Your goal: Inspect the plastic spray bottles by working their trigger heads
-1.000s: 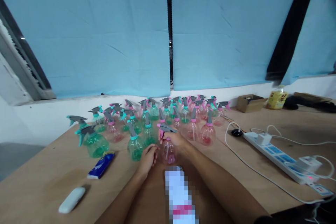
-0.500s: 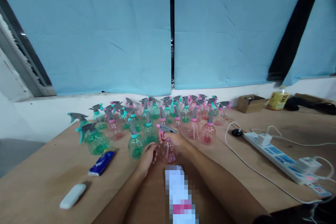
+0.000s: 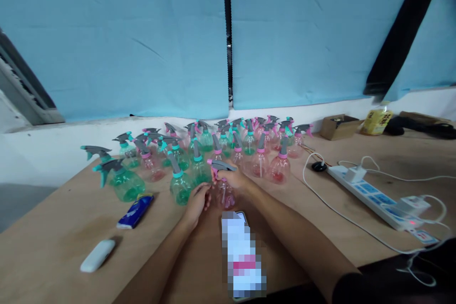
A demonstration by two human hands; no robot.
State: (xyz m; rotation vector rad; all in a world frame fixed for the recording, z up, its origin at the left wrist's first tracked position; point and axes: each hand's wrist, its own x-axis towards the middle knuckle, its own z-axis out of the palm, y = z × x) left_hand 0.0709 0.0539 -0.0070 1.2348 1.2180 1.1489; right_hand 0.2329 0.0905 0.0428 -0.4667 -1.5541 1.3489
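A pink spray bottle point(image 3: 225, 198) with a grey and pink trigger head stands on the table in front of the others. My right hand point(image 3: 231, 178) is closed around its neck, just under the spray head. Left of that bottle is my left hand point(image 3: 199, 201), fingers loosely curled and apart, with nothing visible in it. Close behind the left hand stands a green spray bottle point(image 3: 181, 190). A second green spray bottle point(image 3: 200, 171) is farther back. Below the held bottle lies a phone point(image 3: 240, 251), its screen blurred out.
Several more green and pink spray bottles point(image 3: 260, 164) crowd toward the wall. A blue packet point(image 3: 135, 211) and a white case point(image 3: 98, 255) lie on the left. To the right are a power strip point(image 3: 366, 194) with cables, a cardboard box point(image 3: 340, 128) and a yellow-labelled bottle point(image 3: 375, 121).
The view has shifted slightly, so the table's things sit a little higher in the picture. My right hand keeps hold of the pink spray bottle; the left stays beside it.
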